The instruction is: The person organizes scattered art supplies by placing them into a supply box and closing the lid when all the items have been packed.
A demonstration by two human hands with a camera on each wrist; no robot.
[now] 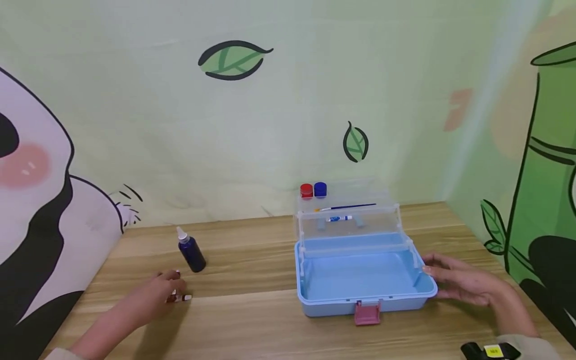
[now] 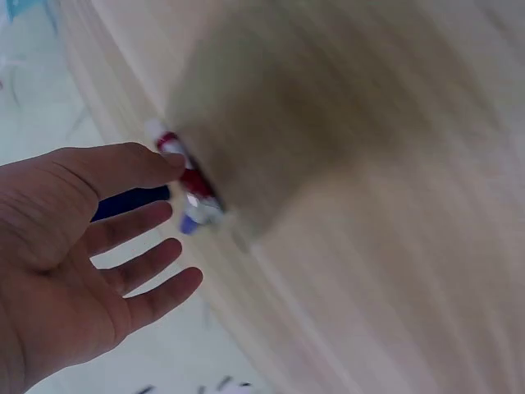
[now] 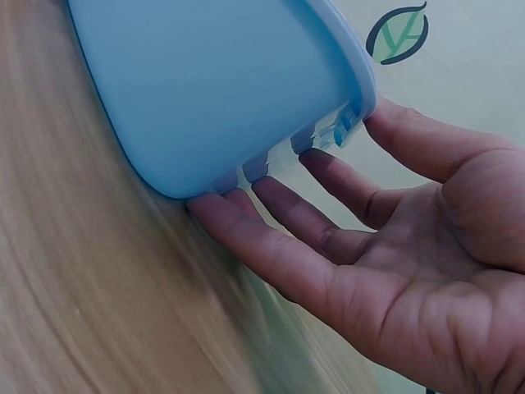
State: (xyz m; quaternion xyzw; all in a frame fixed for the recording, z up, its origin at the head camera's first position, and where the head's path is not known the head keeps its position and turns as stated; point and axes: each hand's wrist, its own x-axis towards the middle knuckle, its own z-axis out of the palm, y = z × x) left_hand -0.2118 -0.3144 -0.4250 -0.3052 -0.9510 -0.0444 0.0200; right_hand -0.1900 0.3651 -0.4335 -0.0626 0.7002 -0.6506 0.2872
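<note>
Low over the table at the left, my left hand (image 1: 157, 296) is at a small red-and-white tube (image 2: 193, 176). In the left wrist view its thumb lies against the tube and the other visible fingers are spread; the index finger is hidden. A dark blue bottle (image 1: 192, 255) with a white nozzle stands just beyond that hand. My right hand (image 1: 465, 280) holds the right side of a light blue storage box (image 1: 366, 306), thumb at the rim and fingertips against the outer side (image 3: 221, 90). The box is open, with its pink latch (image 1: 367, 314) hanging at the front.
Clear tiers (image 1: 346, 220) rise at the back of the box. They bear a red paint pot (image 1: 306, 190), a blue paint pot (image 1: 320, 189), a paintbrush (image 1: 346, 207) and a blue-and-white marker (image 1: 339, 218). A printed wall covering (image 1: 270, 125) stands behind the wooden table (image 1: 243, 330).
</note>
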